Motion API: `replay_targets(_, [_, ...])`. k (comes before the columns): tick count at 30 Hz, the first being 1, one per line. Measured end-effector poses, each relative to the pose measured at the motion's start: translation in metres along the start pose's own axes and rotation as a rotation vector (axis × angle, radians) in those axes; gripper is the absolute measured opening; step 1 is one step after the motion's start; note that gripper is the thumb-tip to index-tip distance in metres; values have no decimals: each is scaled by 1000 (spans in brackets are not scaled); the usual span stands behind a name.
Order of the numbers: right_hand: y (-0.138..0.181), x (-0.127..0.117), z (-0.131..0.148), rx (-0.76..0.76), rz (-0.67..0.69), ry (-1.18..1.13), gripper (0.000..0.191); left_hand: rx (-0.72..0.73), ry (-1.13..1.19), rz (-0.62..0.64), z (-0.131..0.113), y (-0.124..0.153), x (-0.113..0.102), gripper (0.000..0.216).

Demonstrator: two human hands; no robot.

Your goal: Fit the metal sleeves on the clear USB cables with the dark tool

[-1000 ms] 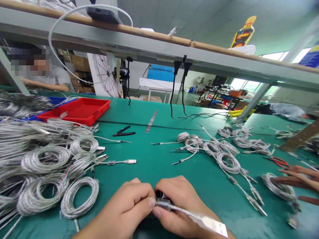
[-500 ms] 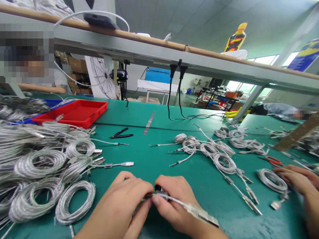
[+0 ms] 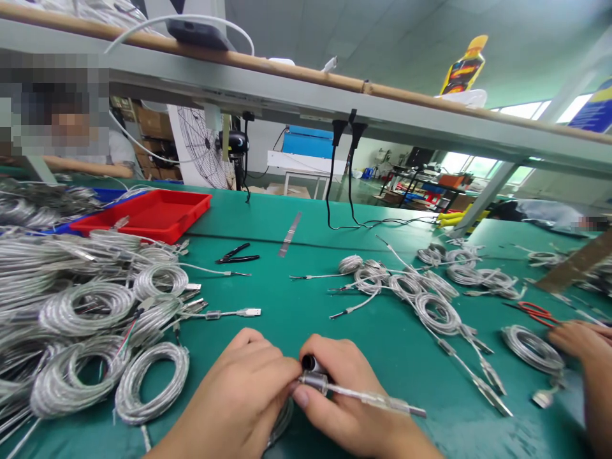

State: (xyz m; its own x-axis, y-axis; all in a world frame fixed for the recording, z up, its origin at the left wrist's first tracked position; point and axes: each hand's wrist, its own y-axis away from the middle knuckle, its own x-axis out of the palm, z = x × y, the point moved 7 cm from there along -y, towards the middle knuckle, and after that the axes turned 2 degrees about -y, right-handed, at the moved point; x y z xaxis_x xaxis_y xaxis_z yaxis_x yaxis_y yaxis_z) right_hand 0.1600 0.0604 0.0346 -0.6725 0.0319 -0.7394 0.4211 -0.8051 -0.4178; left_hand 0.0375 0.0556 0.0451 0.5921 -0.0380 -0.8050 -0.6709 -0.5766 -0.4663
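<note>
In front of me, my left hand [image 3: 243,389] is closed on a clear-jacketed USB cable, and part of the coil [image 3: 282,422] shows below its fingers. My right hand [image 3: 347,392] pinches the same cable at its grey ferrite core [image 3: 314,381], thumb in front. The USB plug [image 3: 399,406] sticks out to the right across that hand. A short dark tube-like piece [image 3: 312,363] with a round open end shows between the right fingers, just above the core; its kind I cannot make out. The two hands touch or nearly touch.
Coiled cables [image 3: 86,309] are heaped at left beside a red tray [image 3: 186,213]. Black-handled nippers [image 3: 238,255] and a metal strip [image 3: 290,236] lie ahead. More coils [image 3: 435,312] lie right, near red-handled scissors [image 3: 538,312] and another person's hand [image 3: 578,338]. A shelf [image 3: 287,86] spans overhead.
The USB plug has turned edge-on and the ferrite core shows more fully between my hands. The cable coil now shows beneath my left hand. The view has shifted slightly.
</note>
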Motion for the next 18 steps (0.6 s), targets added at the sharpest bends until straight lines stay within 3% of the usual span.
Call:
replay_targets(9, [3,2,-5,-7,37,-23,33,11,-11,14,-1,3,6,30])
replay_targets(14, [1,1,-3,-35,5,23,47,-5,38,28,2,5,7,31])
replay_targets(18, [2,0,-4,-64,-20,54,59,-102,50,45,6,6,12,31])
